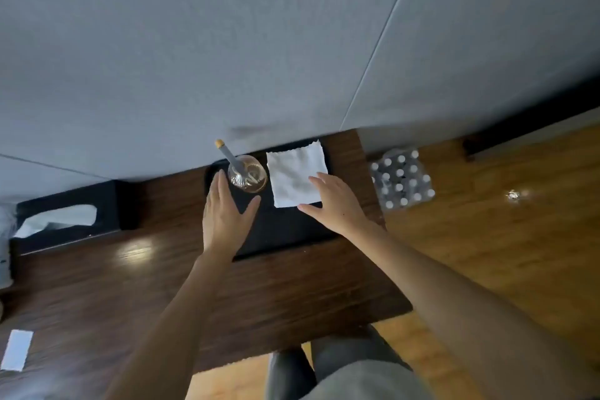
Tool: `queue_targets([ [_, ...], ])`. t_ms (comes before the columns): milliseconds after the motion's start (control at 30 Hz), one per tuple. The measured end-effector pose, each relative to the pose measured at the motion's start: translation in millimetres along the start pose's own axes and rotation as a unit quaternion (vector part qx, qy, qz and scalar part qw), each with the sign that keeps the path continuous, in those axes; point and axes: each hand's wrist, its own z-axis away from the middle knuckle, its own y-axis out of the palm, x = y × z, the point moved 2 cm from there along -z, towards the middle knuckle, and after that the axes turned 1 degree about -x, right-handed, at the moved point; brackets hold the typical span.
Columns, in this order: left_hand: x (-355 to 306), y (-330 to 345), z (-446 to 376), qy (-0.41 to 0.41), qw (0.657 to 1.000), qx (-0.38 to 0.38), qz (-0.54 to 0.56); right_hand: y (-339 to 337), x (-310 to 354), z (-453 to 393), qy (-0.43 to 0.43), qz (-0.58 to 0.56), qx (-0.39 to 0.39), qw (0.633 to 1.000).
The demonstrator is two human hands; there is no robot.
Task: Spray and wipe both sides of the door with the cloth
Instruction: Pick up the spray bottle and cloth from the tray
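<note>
Head view shows a white cloth (297, 174) lying flat on a black tray (276, 227), with a clear spray bottle (246, 172) standing just beside it on the same tray, on a dark wooden counter (227, 295). The right hand (334, 204) hovers at the cloth's near corner, fingers straight and spread, holding nothing. The left hand (224, 214), fingers straight with the thumb apart, reaches beside the bottle; a black tissue box (69, 216) sits well apart to the left.
</note>
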Motion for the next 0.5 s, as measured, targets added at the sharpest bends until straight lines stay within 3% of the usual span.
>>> queue_targets([
  [100,18.2,10.5,-24.9,-0.035,0.997,-0.031,0.056,17.6,-8.1,-15.8,0.0,0.03,0.012,0.999],
  [500,57.0,53.5,-98.0,0.035,0.986,-0.076,0.145,84.3,-12.9,-102.6,0.025,0.097,-0.008,0.995],
])
